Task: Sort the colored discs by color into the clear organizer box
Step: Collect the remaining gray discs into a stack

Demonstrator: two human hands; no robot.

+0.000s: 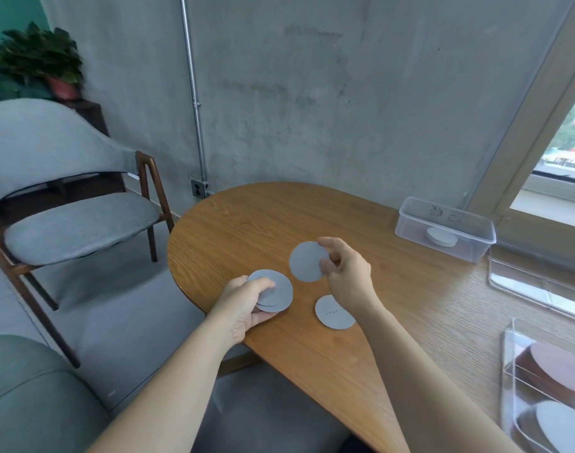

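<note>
Two grips share the work: left grip [246, 302] clasps a stack [279, 289] of grey discs as stock, right grip [348, 273] pinches one disc [307, 261] by its edge (likely bound for sorting), the organizer [509, 371] well off to its right.

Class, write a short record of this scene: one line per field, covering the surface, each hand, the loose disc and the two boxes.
Surface: wooden table
Left hand: holds a small stack of grey discs
Right hand: pinches a single grey disc above the table
Loose disc: grey, flat on the table, faint writing on it
Far box: clear, pale discs inside
Near organizer: clear, brownish discs and a grey disc inside
</note>
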